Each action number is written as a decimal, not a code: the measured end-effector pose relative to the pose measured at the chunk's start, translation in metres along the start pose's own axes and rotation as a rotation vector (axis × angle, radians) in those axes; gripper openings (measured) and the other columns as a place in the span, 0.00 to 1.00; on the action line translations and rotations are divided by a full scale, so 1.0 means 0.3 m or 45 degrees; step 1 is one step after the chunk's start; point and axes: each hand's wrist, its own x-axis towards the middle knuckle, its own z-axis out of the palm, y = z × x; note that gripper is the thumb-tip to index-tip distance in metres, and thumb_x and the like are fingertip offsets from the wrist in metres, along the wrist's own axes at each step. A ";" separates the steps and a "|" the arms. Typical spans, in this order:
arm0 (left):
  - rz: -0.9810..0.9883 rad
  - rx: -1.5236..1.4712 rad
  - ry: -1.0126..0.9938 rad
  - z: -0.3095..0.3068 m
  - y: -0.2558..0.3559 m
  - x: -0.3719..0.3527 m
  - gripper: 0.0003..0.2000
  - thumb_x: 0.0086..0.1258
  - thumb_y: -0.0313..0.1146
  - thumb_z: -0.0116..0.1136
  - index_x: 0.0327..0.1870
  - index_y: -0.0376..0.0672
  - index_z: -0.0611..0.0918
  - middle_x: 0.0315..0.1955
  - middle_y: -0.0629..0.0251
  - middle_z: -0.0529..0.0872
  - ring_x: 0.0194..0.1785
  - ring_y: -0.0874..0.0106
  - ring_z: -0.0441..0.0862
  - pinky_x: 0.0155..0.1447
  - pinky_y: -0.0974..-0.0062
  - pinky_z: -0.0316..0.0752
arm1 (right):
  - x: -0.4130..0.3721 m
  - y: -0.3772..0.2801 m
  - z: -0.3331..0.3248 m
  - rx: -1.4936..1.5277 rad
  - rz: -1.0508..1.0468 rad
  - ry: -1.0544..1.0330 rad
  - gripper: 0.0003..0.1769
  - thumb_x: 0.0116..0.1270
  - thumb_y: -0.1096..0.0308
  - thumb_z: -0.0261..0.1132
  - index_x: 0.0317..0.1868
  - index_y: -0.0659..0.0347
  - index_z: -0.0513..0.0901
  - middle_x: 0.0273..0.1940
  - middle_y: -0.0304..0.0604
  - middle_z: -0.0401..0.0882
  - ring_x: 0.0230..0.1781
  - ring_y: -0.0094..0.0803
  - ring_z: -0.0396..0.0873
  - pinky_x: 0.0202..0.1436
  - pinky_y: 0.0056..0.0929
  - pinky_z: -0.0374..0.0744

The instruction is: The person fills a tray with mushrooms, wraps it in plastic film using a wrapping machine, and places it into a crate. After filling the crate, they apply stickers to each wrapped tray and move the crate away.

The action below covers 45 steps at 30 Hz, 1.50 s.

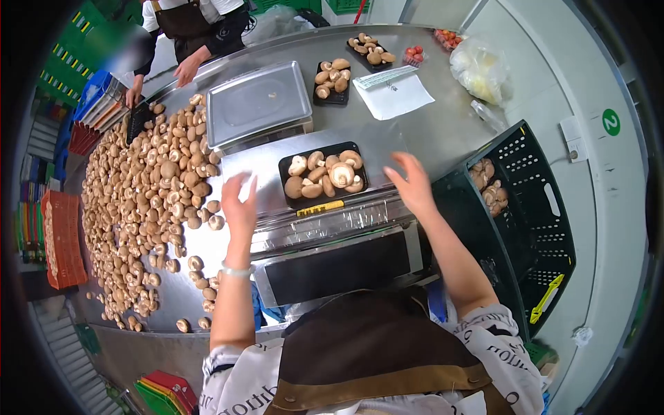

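Note:
A black tray (294, 203) filled with brown-capped mushrooms (341, 175) lies on the steel wrapping machine (332, 232) in front of me. To the left of the tray is my left hand (240, 206), its fingers apart and nothing in them. On the other side, my right hand (413, 185) is raised with spread fingers, also holding nothing. Both hands are apart from the tray. A yellow label (320, 208) with dark characters sits on the machine just below the tray, and what looks like clear film crosses the machine's front.
Loose mushrooms (155, 180) cover the table's left side. Behind the machine stands a scale (259, 104), with two more filled trays (332, 99) beyond it. A white paper (394, 97) lies right of these. A dark green crate (512, 242) stands at right. Across the table, a co-worker's hand holds a black tray (138, 121).

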 end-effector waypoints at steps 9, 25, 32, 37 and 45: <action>-0.222 0.551 -0.214 0.025 0.013 -0.357 0.13 0.58 0.39 0.70 0.25 0.39 0.82 0.27 0.59 0.80 0.38 0.57 0.75 0.43 0.59 0.67 | -0.221 0.092 0.081 -0.505 0.023 -0.165 0.17 0.61 0.54 0.69 0.29 0.62 0.83 0.32 0.44 0.79 0.40 0.44 0.77 0.47 0.41 0.71; -0.201 -0.994 -0.292 0.148 0.040 0.241 0.08 0.78 0.35 0.47 0.39 0.41 0.73 0.53 0.47 0.82 0.57 0.61 0.79 0.62 0.66 0.71 | 0.365 -0.093 0.117 0.973 0.168 -0.083 0.10 0.77 0.64 0.52 0.40 0.61 0.73 0.51 0.48 0.83 0.58 0.41 0.76 0.67 0.35 0.68; -0.434 -0.475 -0.762 0.262 -0.048 0.162 0.05 0.75 0.29 0.52 0.42 0.38 0.73 0.28 0.66 0.77 0.35 0.74 0.76 0.45 0.74 0.73 | 0.359 0.039 0.259 0.156 0.094 -0.668 0.14 0.71 0.61 0.60 0.44 0.66 0.75 0.37 0.55 0.83 0.40 0.51 0.81 0.45 0.41 0.76; -0.634 -0.558 -1.054 0.159 0.005 0.076 0.12 0.76 0.35 0.52 0.47 0.34 0.81 0.38 0.65 0.83 0.43 0.76 0.77 0.51 0.76 0.72 | 0.230 0.023 0.172 0.203 0.240 -0.984 0.27 0.63 0.46 0.67 0.45 0.65 0.84 0.41 0.49 0.83 0.44 0.43 0.80 0.49 0.36 0.76; -0.186 -0.206 -0.578 0.040 0.195 -0.069 0.14 0.77 0.36 0.47 0.37 0.32 0.78 0.23 0.51 0.77 0.26 0.61 0.74 0.36 0.68 0.70 | 0.025 -0.108 0.070 0.309 0.029 -0.473 0.19 0.72 0.55 0.59 0.39 0.66 0.80 0.26 0.53 0.77 0.27 0.46 0.78 0.33 0.37 0.74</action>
